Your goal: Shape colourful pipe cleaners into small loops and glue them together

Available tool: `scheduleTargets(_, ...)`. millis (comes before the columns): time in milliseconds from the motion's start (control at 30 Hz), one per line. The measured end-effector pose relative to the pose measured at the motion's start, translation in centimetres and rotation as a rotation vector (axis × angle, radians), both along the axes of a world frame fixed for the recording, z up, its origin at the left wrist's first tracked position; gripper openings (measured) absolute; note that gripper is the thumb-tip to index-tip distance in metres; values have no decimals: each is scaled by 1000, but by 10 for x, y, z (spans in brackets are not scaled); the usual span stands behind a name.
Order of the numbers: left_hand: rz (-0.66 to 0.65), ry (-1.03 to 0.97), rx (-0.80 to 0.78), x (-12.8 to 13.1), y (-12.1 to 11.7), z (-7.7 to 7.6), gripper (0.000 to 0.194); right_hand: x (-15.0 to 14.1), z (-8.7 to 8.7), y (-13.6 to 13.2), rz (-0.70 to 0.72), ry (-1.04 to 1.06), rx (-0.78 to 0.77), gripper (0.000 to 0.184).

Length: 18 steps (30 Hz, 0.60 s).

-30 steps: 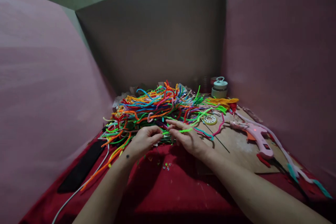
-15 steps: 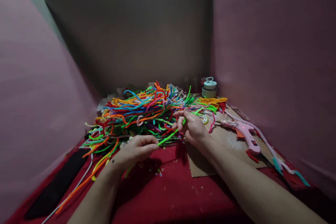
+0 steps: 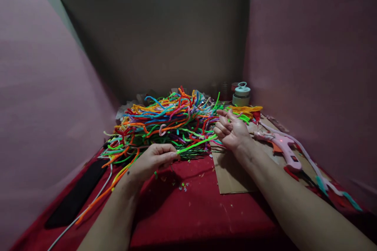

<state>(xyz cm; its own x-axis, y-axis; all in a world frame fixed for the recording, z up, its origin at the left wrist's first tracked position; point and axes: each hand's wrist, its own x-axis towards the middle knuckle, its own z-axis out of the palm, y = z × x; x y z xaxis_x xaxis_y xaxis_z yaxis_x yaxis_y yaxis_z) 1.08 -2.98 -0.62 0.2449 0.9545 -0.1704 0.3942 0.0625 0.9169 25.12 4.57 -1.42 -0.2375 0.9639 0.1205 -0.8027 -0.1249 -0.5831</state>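
A bright green pipe cleaner (image 3: 196, 145) stretches between my two hands above the red cloth. My left hand (image 3: 157, 160) pinches its near end between thumb and fingers. Curled around the far end, my right hand (image 3: 231, 130) has its palm turned up and its index finger partly extended. Just beyond lies a big tangled heap of pipe cleaners (image 3: 165, 119) in many colours. Dark green stems (image 3: 193, 153) lie at the heap's front edge, behind the held piece.
A pink glue gun (image 3: 282, 147) with a lit red light rests on a cardboard sheet (image 3: 232, 172) at right. Behind stands a pale green lidded jar (image 3: 241, 95). A black flat object (image 3: 76, 194) and white cable (image 3: 97, 192) lie left. Scraps dot the red cloth (image 3: 200, 211).
My right hand has moved right and turned its palm up, so the green pipe cleaner spans a wider gap. My left hand keeps its pinch. The view has shifted slightly left.
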Motion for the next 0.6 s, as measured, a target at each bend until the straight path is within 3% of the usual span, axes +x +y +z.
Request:
scheduleTargets(133,168,-89,61,-3,4,-3,24,0,-1,0,16,34,-55,40)
scheduleTargets(267,358,-315,166,1,7,-4,19,-4,1,-1,55,87,-126,44)
scheduleTargets(367,488,-505,265,9,8,-3,15,-9,2,-4,71,129,-194,36)
scheduleTargets(467,526,-750,344,13,10,-2,13,-17,-1,-7,85,136,-229,31)
scheduleTargets(600,492,-1005,288,16,9,-1,12,-28,-9,-14,117,125,-199,31)
